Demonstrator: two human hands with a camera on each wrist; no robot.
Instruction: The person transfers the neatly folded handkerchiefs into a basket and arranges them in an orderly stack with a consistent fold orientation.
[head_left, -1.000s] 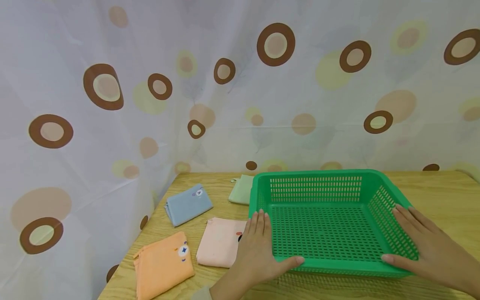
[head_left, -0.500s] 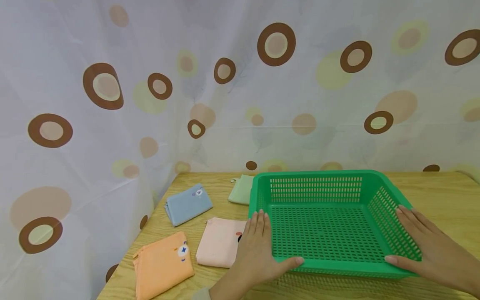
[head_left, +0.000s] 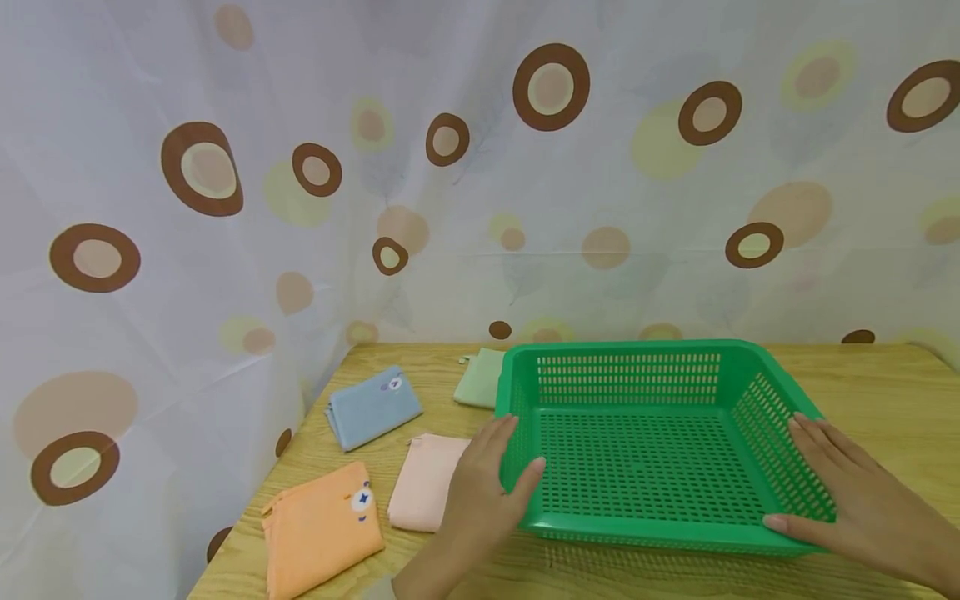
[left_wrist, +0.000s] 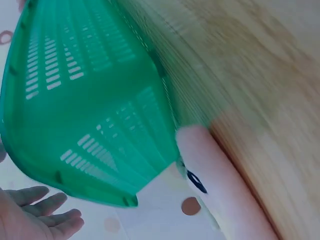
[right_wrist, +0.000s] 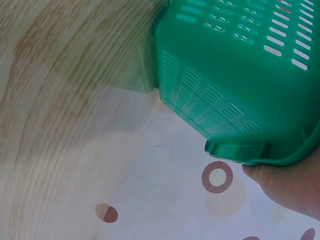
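A green perforated plastic basket [head_left: 645, 467] stands on the wooden table, its inside bare. At its near left corner my left hand [head_left: 480, 492] hovers with straight fingers; the left wrist view shows these fingers [left_wrist: 50, 210] apart from the rim. My right hand [head_left: 862, 492] rests on the near right corner, fingers extended along the side rim and thumb on the front rim. A folded pink cloth [head_left: 423, 483] lies partly hidden behind my left hand. Left of it are a folded orange cloth [head_left: 322, 525] and a folded blue cloth [head_left: 375, 408].
A folded light green cloth [head_left: 480, 379] lies at the back, partly covered by the basket's left side. Behind the wooden table [head_left: 885, 400] hangs a pale curtain [head_left: 660, 208] with brown rings and dots, which also runs along the table's left edge.
My left hand has lifted off the basket's front left rim and shifted left, its thumb drawn away from the front edge. The right hand and the basket have hardly moved.
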